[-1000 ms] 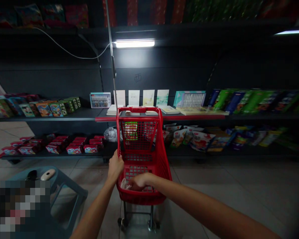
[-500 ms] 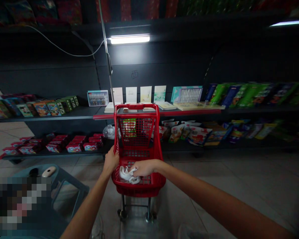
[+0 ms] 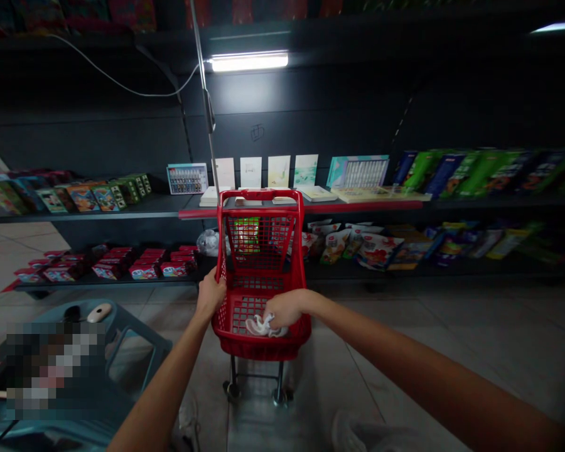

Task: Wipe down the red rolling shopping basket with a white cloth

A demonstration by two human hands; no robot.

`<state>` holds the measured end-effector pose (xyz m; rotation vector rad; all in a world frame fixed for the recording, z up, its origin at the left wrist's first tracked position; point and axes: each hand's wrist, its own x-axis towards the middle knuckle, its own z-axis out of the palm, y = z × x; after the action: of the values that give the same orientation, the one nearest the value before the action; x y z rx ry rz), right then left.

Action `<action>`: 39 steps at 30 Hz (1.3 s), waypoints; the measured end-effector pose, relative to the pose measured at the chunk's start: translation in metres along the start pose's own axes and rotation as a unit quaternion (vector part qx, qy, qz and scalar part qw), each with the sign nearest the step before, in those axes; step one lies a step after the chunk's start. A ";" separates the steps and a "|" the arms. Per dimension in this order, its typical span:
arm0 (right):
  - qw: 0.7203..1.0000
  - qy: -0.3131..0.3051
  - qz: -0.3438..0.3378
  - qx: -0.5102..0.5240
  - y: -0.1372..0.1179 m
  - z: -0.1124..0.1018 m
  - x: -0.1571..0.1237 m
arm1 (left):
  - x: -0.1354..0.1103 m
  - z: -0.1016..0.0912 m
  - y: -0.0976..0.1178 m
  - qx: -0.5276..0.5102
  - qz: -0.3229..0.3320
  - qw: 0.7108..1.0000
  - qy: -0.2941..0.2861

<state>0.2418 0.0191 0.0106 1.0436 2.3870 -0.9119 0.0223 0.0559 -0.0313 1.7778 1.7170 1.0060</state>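
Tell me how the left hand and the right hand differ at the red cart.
The left hand grips the side rim of the red cart; the right hand reaches inside it. The left hand holds only the cart; the right hand clutches a white cloth on its floor. Both touch the cart.

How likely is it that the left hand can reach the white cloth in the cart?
Probably yes. The left hand grips the left rim of the cart, which is open on top, and the cloth lies just inside. Only the right hand, closed on it, partly covers it.
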 end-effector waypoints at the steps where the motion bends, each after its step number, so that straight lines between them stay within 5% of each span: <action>1: 0.999 0.004 -0.008 0.032 -0.001 0.003 0.003 | 0.000 0.000 0.000 0.001 -0.003 1.000 0.001; 6: 0.983 0.075 -0.023 0.164 -0.016 0.024 0.034 | 0.000 0.001 0.000 0.014 -0.011 1.000 0.008; 11: 0.972 0.154 -0.056 0.168 -0.023 0.038 0.048 | 0.001 -0.003 0.000 0.025 -0.002 1.000 0.005; 14: 0.983 0.123 -0.084 0.105 -0.012 0.034 0.027 | 0.003 -0.005 -0.002 0.025 0.000 1.000 -0.001; 19: 0.999 0.017 -0.026 0.036 0.005 0.016 -0.015 | 0.004 -0.002 -0.004 0.032 0.006 0.999 -0.001; 24: 0.999 0.003 -0.006 0.043 -0.009 0.009 -0.002 | 0.002 0.003 -0.003 0.054 0.001 0.998 0.010; 32: 0.968 0.213 -0.109 0.072 -0.033 0.039 0.038 | 0.005 0.000 -0.006 0.047 0.003 0.999 0.009; 39: 0.995 0.068 -0.075 -0.015 -0.008 0.019 -0.020 | 0.004 -0.006 -0.009 0.045 0.021 0.999 0.004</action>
<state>0.2510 -0.0084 0.0113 0.9537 2.6136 -0.8777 0.0119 0.0601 -0.0335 1.8767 1.7619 0.9677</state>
